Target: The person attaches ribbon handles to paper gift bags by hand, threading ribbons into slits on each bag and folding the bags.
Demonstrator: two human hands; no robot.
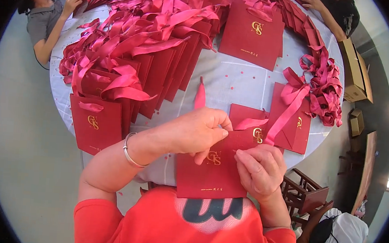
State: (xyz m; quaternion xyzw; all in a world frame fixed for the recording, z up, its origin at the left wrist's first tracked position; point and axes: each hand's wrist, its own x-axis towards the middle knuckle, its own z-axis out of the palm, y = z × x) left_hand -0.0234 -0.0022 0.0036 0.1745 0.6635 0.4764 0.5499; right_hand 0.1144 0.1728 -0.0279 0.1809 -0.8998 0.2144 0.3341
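Before me spreads the round tabletop, under a pale cloth. Packed rows of red paper bags crowd its left side, leaning on one another, pink ribbons spilling over their tops; what else is in them I can't see. Beyond the right edge is a cardboard box, its contents hidden from me too.

The nearest bag lies at the near edge, gold print upward, its lower end in front of my shirt. It sits beneath my left grip, while my right grip covers its right side. My left arm comes in with the elbow bent wide, thumb and forefinger drawn together above the bag (a silver bangle circles that wrist). My right forearm rises from below, thumb and fingertips pinched close. Whether either grip has hold of ribbon or paper, I cannot tell.

A narrow pink ribbon shows just beyond my left grip, and small red scraps dot the cloth.
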